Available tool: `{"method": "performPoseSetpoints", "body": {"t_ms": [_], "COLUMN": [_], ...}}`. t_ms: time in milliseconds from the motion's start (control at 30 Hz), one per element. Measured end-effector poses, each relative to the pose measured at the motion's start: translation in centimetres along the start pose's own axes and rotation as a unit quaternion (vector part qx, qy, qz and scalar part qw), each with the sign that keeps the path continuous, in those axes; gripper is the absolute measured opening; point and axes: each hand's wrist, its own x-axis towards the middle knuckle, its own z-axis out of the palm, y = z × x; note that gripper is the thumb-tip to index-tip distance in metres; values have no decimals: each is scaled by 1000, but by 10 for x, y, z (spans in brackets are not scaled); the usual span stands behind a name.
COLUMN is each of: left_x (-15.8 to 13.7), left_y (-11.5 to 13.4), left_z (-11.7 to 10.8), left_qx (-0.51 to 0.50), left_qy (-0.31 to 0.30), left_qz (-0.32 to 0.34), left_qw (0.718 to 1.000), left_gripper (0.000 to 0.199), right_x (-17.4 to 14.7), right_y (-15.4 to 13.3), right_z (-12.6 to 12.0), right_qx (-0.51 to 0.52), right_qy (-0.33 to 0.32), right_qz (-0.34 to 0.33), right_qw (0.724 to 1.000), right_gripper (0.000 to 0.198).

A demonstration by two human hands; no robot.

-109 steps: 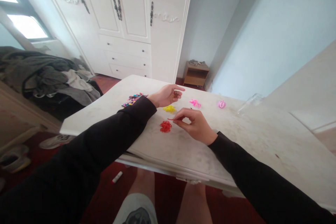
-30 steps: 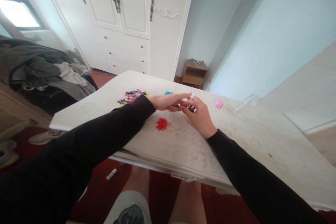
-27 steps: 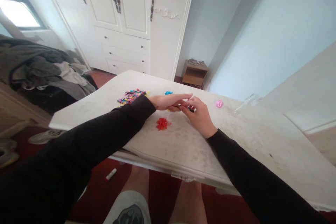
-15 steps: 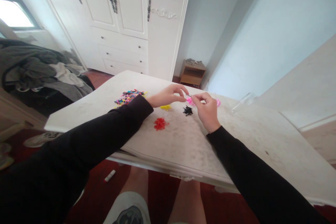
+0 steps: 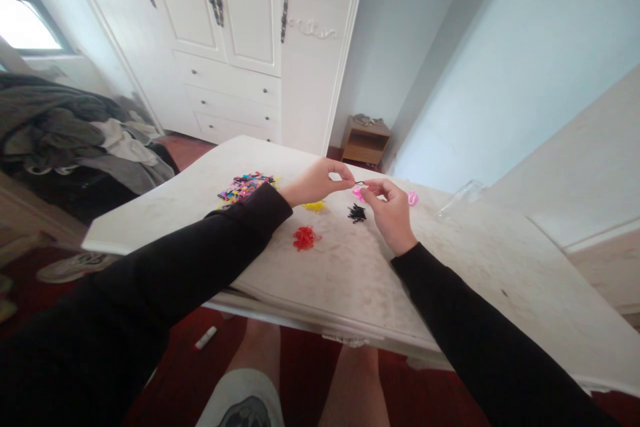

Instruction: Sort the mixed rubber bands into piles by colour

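Between my two hands, just above the table, is a small black rubber band (image 5: 359, 183). My left hand (image 5: 324, 183) pinches one end of it with thumb and forefinger. The other end sits in the fingertips of my right hand (image 5: 391, 210). Below them lies a pile of black bands (image 5: 357, 213), with pink bands (image 5: 358, 194) partly hidden behind my right hand. Yellow bands (image 5: 315, 206) show under my left wrist, and a red pile (image 5: 305, 238) is nearer to me. A mixed-colour pile (image 5: 245, 185) lies beyond my left forearm.
The white table (image 5: 330, 287) has its front edge over my knees. On its right side are another pink bundle (image 5: 413, 198) and a clear plastic item (image 5: 463, 197). A white wardrobe (image 5: 240, 33), a small wooden cabinet (image 5: 367, 140) and heaped clothes (image 5: 75, 127) stand around it.
The fingers of my left hand have closed onto the black band, which now spans between both hands. Elsewhere the piles lie as before.
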Motion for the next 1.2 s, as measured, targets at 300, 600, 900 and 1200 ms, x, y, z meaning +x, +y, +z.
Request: {"method": "performPoseSetpoints", "body": {"t_ms": [300,600,900,1200], "left_x": [-1,-1,-3,-4], "left_y": [-2,-2,5,7], "left_z": [1,1,-1,-1], "left_qx": [-3,14,-3,-10], "left_qy": [-11,-30,-60,-76], "left_qz": [-9,6,1,15], "left_qw": [1000,999,998,997], "left_gripper": [21,16,13,13], "right_x": [0,1,0,-2], "right_y": [0,2,4,7], "right_z": [-1,1,3,4], "right_qx": [-26,-18,1,23], "right_qy": [1,-6,-32,-49], "right_qz": [-6,-9,0,-6], "right_qw": [1000,1000,999,999], "right_gripper": [18,19,21,23]}}
